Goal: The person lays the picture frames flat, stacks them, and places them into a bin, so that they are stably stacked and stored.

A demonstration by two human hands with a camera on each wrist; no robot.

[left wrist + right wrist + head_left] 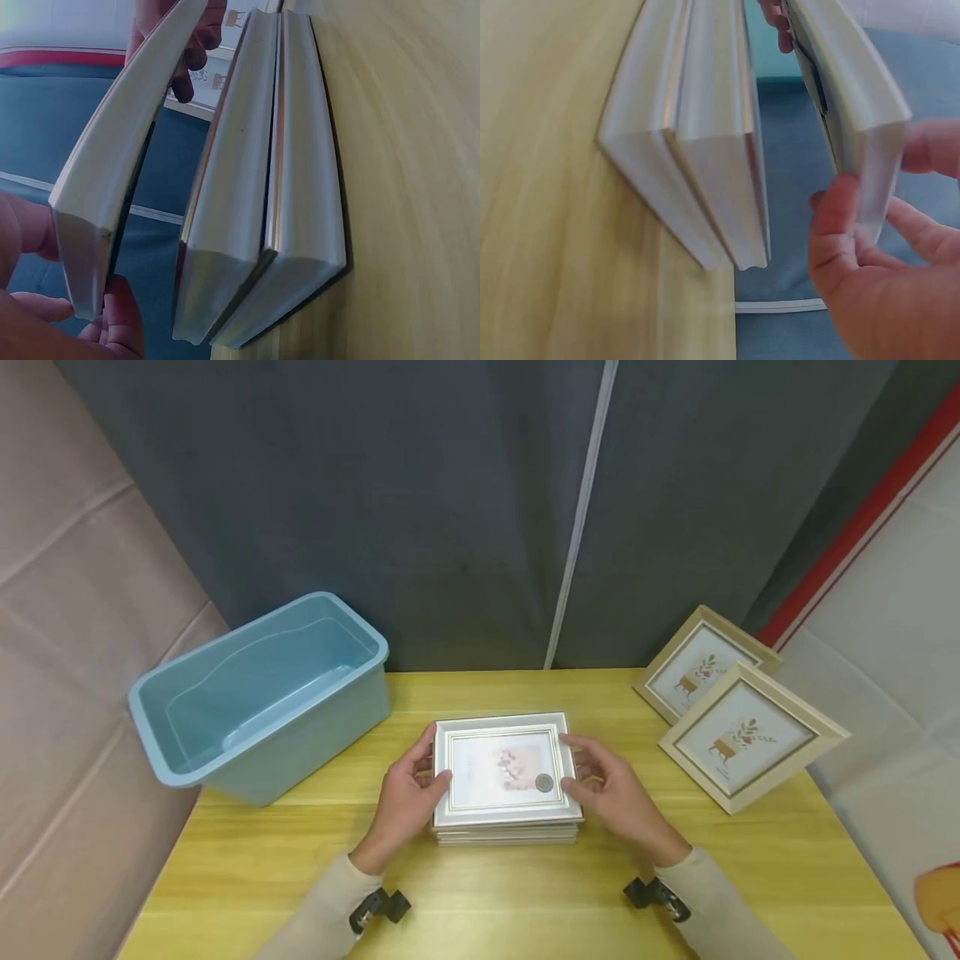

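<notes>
While both hands meet at the middle of the yellow bench, the head view shows a white picture frame held between them, the left hand curled round its left edge and the right hand curled round its right edge. Directly beneath this frame a stack of similar frames is seen lying flat on the bench. Well off to the left of the left hand a blue plastic bin is set, open side up. Beyond the right hand, toward the far right corner, two cream frames are laid, one overlapping the other. A dark curtain is hung behind the bench.

From the left wrist view, the held frame is shown lifted clear of the stack, a gap being open between them. The left hand's fingers are pinched on the frame's near corner, and the right hand's fingers are seen curled at its far end.

From the right wrist view, the same frame is shown apart from the two stacked frames lying on the bench. The right hand's thumb and fingers are clamped on the frame's near corner.
</notes>
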